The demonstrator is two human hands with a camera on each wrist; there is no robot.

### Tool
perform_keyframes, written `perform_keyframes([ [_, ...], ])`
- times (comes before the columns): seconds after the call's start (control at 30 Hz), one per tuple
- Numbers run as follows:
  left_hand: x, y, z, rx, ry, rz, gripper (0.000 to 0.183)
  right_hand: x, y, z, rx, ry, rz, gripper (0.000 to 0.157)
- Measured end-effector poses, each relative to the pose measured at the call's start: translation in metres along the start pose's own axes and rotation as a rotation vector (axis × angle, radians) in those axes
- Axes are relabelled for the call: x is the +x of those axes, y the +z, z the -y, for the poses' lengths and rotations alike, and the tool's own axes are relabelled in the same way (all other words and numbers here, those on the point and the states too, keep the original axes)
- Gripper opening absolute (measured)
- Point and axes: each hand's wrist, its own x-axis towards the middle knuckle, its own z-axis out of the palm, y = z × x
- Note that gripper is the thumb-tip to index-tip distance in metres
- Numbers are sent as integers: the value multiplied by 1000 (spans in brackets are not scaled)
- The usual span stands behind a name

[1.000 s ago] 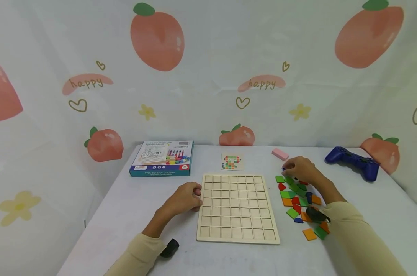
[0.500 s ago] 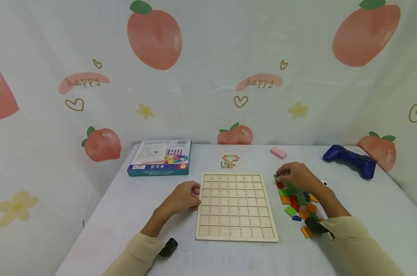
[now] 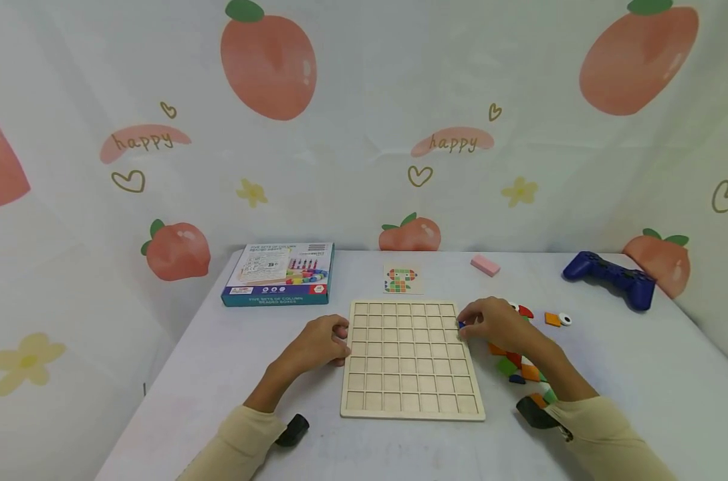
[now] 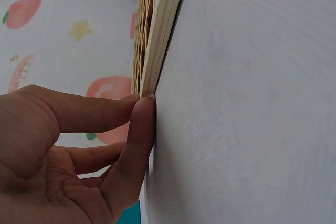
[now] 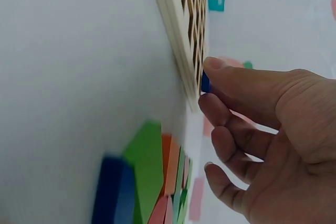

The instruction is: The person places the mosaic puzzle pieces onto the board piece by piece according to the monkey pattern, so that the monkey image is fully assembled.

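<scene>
A pale wooden grid board [image 3: 413,419] lies flat on the white table. At its left edge my left hand [image 3: 315,344] holds the rim, with thumb and fingertips at the side, as the left wrist view also shows. My right hand [image 3: 499,325] is over the board's upper right edge and pinches a small blue tile [image 5: 205,83] between thumb and forefinger. That tile overlaps the right-hand column of cells in the head view. Just right of the board, loose coloured tiles [image 3: 529,372] in green, orange, red and blue lie partly hidden under my right hand and forearm.
A small pattern card [image 3: 403,279] lies behind the board. To its left stands a teal-sided box [image 3: 279,274]; to its right are a pink block [image 3: 485,265] and a blue game controller [image 3: 609,279]. An orange tile [image 3: 553,319] sits beside a white eye-like disc [image 3: 565,319].
My right hand has moved left and toward me from the tile pile to the board's right edge, carrying the blue tile. My left hand has stayed at the left edge.
</scene>
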Motion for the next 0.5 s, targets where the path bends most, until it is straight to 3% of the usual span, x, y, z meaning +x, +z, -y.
perform_keyframes([
  [0.5,-1,0,0,7,0,-4,51,-1,19,15,-17,-11,-5,22],
])
